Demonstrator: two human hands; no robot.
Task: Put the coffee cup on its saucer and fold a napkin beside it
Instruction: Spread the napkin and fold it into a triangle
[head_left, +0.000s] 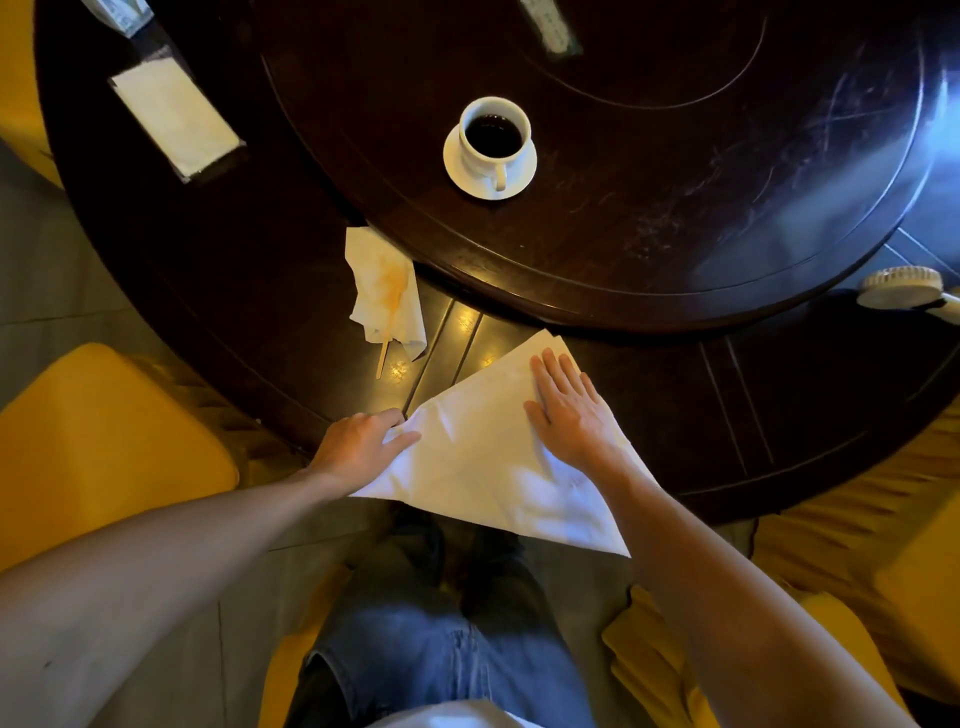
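Note:
A white coffee cup (493, 136) full of dark coffee stands on its white saucer (525, 165) on the raised round turntable. A white napkin (483, 457), folded into a triangle, lies at the near edge of the dark table and hangs partly over it. My left hand (361, 447) pinches the napkin's left corner between thumb and fingers. My right hand (569, 410) lies flat on the napkin's right side with its fingers spread, pressing it down.
A stained, crumpled tissue (387, 288) with a wooden stir stick (383, 356) lies left of the napkin. A napkin holder (174, 119) sits at the far left. A white brush (901, 287) rests at the right edge. Yellow chairs (98, 441) flank me.

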